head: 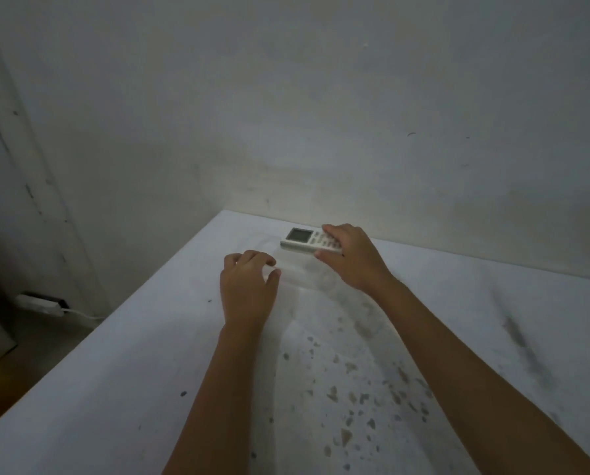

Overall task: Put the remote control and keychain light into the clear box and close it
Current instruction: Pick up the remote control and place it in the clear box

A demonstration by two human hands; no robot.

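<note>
A white remote control (300, 238) with a grey screen is held level near the table's far edge, my right hand (351, 257) gripping its button end from the right. Just below and in front of it stands the clear box (298, 272), faint and nearly see-through. My left hand (249, 286) rests at the box's left side, fingers curled against its edge; whether it grips the box is unclear. The remote seems to hover over the box's far rim. No keychain light shows anywhere in view.
The white table (149, 354) is stained with dark specks toward the front right. A grubby wall (321, 114) rises right behind it. On the floor at the left lie a power strip (41, 303) and its cable.
</note>
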